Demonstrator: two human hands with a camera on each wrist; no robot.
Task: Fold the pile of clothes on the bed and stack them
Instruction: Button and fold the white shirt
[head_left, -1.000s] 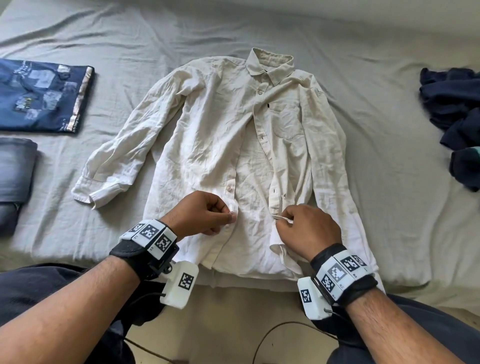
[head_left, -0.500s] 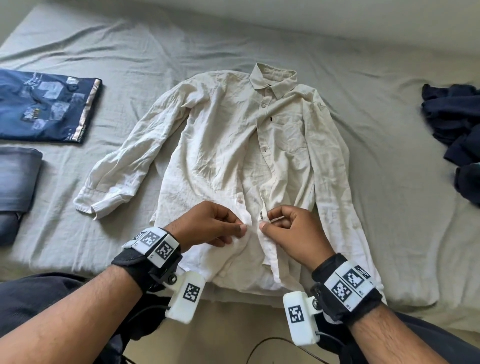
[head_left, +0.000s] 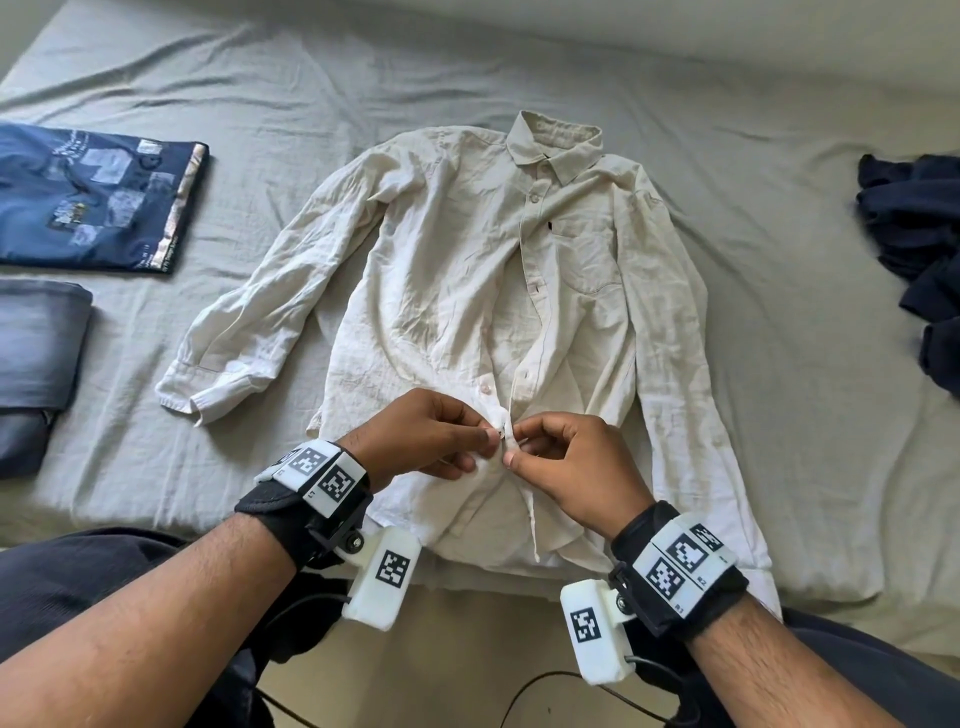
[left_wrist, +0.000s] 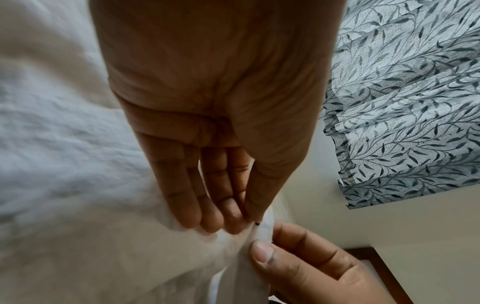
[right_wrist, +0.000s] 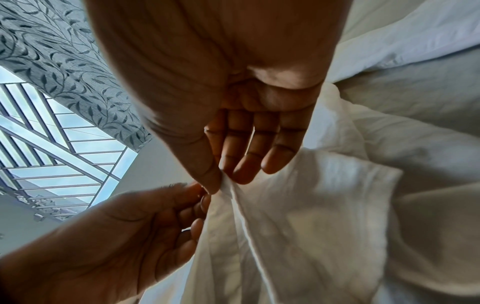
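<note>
A cream long-sleeved shirt (head_left: 467, 270) lies face up on the grey bed sheet (head_left: 779, 171), collar at the far end, buttoned partway down. My left hand (head_left: 441, 441) pinches the left front edge near a button at the lower placket. My right hand (head_left: 566, 462) pinches the opposite placket edge, thumb and forefinger almost touching the left hand's. In the left wrist view the left hand (left_wrist: 241, 218) grips white shirt cloth (left_wrist: 130, 257). In the right wrist view the right hand (right_wrist: 221, 181) pinches the shirt's edge (right_wrist: 285, 226).
A folded dark blue patterned garment (head_left: 93, 197) lies at the far left, with folded grey-blue jeans (head_left: 36, 353) in front of it. A heap of dark navy clothes (head_left: 919, 260) sits at the right edge. My dark trousers (head_left: 78, 571) are at the bed's near edge.
Both hands have come together at the shirt's lower placket, drawing its two front edges closed. The head view has shifted slightly, so the shirt appears lower in the frame.
</note>
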